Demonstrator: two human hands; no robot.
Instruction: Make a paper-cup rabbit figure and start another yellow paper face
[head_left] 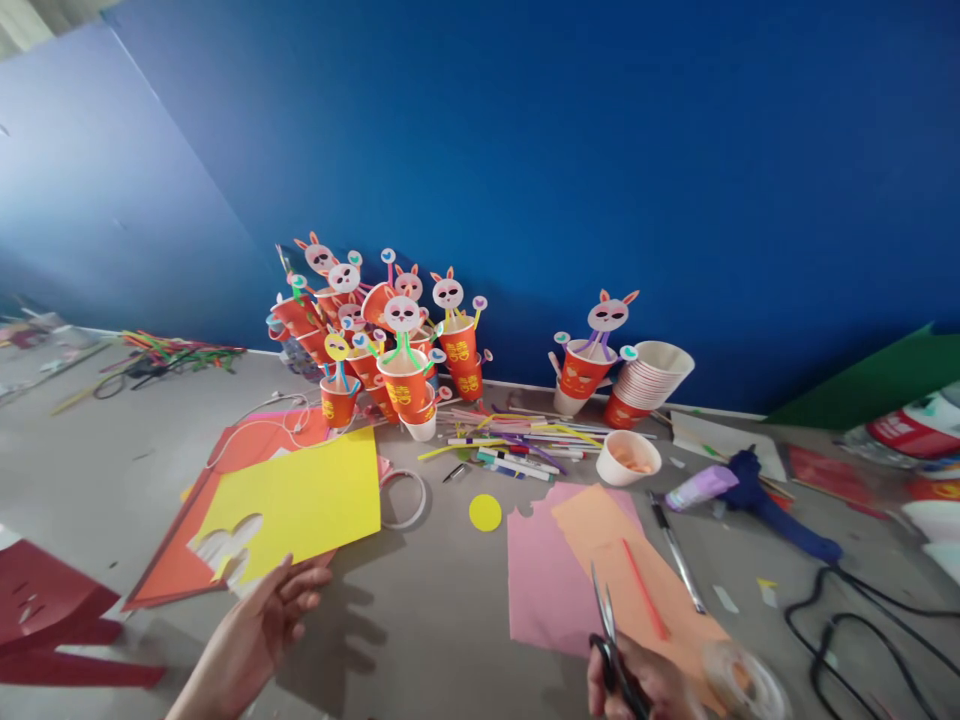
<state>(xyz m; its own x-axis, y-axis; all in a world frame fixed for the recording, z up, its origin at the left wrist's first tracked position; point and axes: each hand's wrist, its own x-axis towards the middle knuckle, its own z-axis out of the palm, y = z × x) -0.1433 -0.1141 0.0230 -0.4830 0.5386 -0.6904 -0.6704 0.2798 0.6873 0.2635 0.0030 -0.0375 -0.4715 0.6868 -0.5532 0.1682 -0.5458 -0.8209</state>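
Note:
My right hand grips a pair of scissors with dark handles, blades pointing away from me over pink paper and orange paper. My left hand is open, its fingers loosely bent just by the lower edge of a yellow sheet. I cannot tell whether a fingertip touches that sheet. Rounded shapes are cut out of its left part. Beneath it lie red-orange sheets. A small yellow paper disc lies flat between the hands, touched by neither.
Red paper cups with rabbit faces cluster at the back, beside a cup stack. Markers, a tape roll, a pen, a blue glue gun and its black cable surround the work area. A blue wall stands behind.

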